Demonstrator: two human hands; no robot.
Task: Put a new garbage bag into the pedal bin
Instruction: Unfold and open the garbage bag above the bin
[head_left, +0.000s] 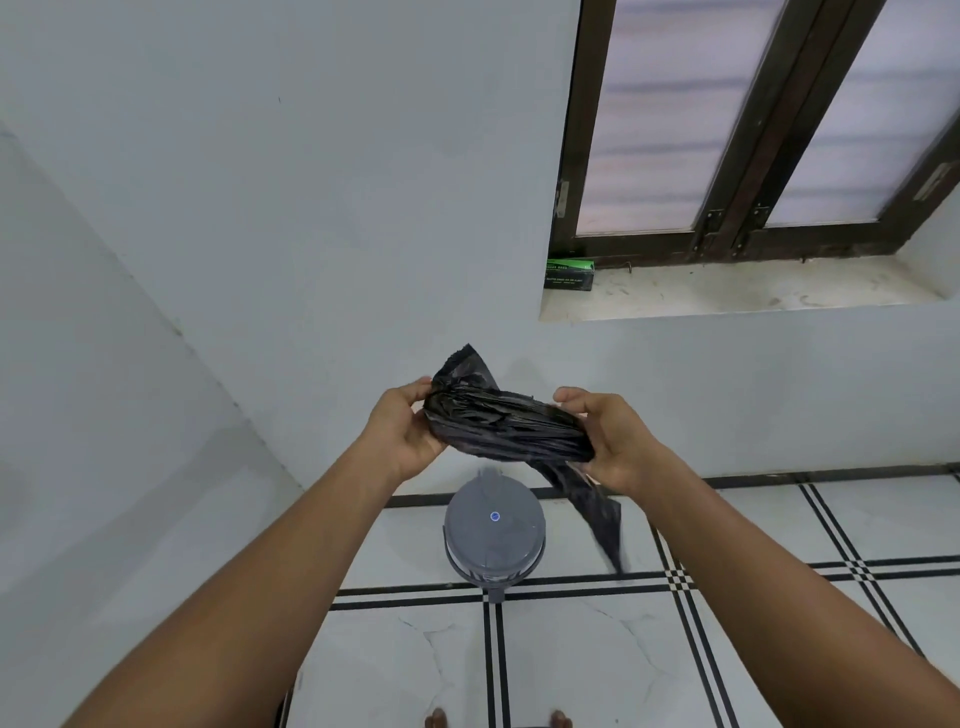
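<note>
**Bag still folded, bin lid shut**

Both hands hold the black garbage bag (506, 428) in the air above the pedal bin (494, 538). Left hand (402, 431) pinches the bag's 9 o'clock end, thumb on top. Right hand (605, 441) has its fingers curled round the 3 o'clock end. The bag is a pleated bundle, with one loose tail (597, 512) hanging toward 5 o'clock. The bin stands on the tiled floor (779, 530) at 6 o'clock of the hands, its grey lid (493, 519) closed. A green box (569, 274) sits on the window sill (727, 293) at 1 o'clock.

Risks: thin film clings, so the mouth may not open. Pulling hard could tear it. The lid needs the pedal (496, 592) pressed, or the bag has nowhere to go.
</note>
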